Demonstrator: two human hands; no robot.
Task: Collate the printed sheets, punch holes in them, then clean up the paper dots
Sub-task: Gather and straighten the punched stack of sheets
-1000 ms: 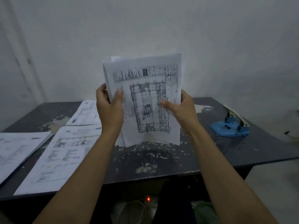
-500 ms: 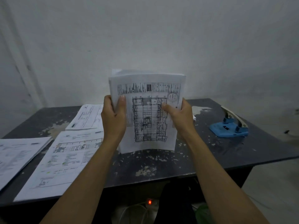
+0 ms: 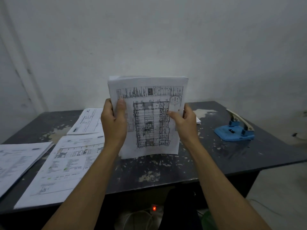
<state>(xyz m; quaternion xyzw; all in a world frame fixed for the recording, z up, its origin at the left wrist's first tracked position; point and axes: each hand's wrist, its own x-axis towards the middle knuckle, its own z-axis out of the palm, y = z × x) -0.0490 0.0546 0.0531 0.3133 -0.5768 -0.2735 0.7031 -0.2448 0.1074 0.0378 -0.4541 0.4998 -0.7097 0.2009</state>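
Both hands have a grip on one stack of printed sheets (image 3: 149,117), held upright above the middle of the worktop (image 3: 166,170). The left hand (image 3: 113,125) pinches the stack's left edge, thumb pressed flat on the front page and the other fingers hidden behind the paper. The right hand (image 3: 183,123) pinches the right edge the same way, its thumb lying across the printed floor plan. The sheets' bottom edge is close to the worktop surface; whether it touches I cannot tell. At the top, the back pages peek out a little past the front one.

From the stack, at 9 o'clock, a smaller pile of papers (image 3: 88,122) lies flat toward the back of the worktop. At 8 o'clock, nearer the front edge, lies a large printed drawing (image 3: 64,166), partly covered by the left forearm. Farther out at 8 o'clock, another pile of pages (image 3: 18,163) runs off the left side of the view.

At 3 o'clock, well apart from the hands, a blue hole punch (image 3: 235,130) sits on the worktop with its lever raised. The dark worktop is scuffed, with pale chipped patches. Below its front edge, at 6 o'clock, a small red light (image 3: 154,208) glows beside some pale cable. A plain pale wall (image 3: 149,39) stands behind everything.
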